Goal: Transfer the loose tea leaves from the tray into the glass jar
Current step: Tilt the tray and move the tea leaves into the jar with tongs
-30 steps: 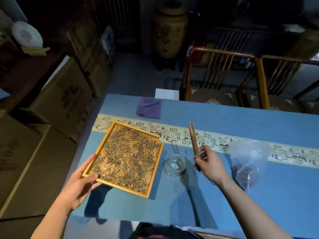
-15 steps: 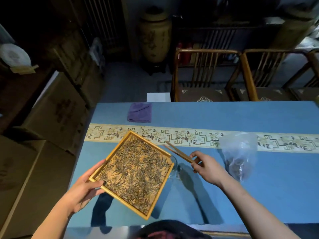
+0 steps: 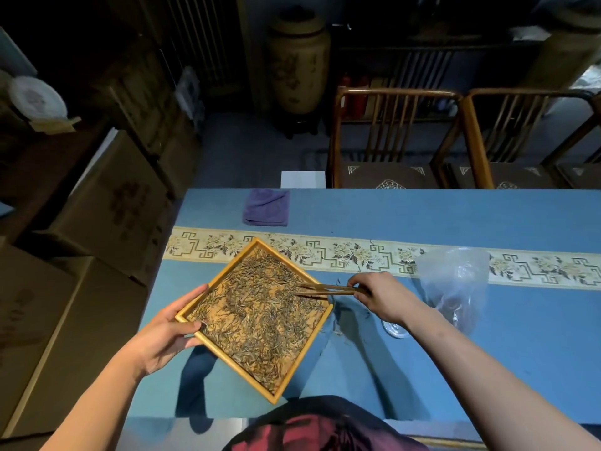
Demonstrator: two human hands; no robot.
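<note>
Cardboard boxes (image 3: 107,203) crowd the floor along the table's (image 3: 422,369) left edge, while the blue cloth to the right of the hands lies open toward the near edge. The left hand (image 3: 166,333) grips the left corner of the wooden tray (image 3: 234,362), thumb on the rim and fingers underneath; the tray is turned corner-on and reaches toward the table's near edge. It holds a loose, thin layer of tea leaves (image 3: 257,314) spread across the whole floor. A purple cloth (image 3: 266,207) sits at the far edge, beyond the patterned band. Wooden tongs (image 3: 325,289) reach leftward over the tray's right corner, their tips slightly parted in the leaves, and the right hand (image 3: 380,296) pinches their rear end. The glass jar (image 3: 332,301) is almost wholly hidden behind the tray's right corner, below the tongs; its contents cannot be seen. Right of the hand stands a clear plastic bag (image 3: 455,284) with dark contents low down, and a round glass piece (image 3: 395,330) lies beside the wrist.
</note>
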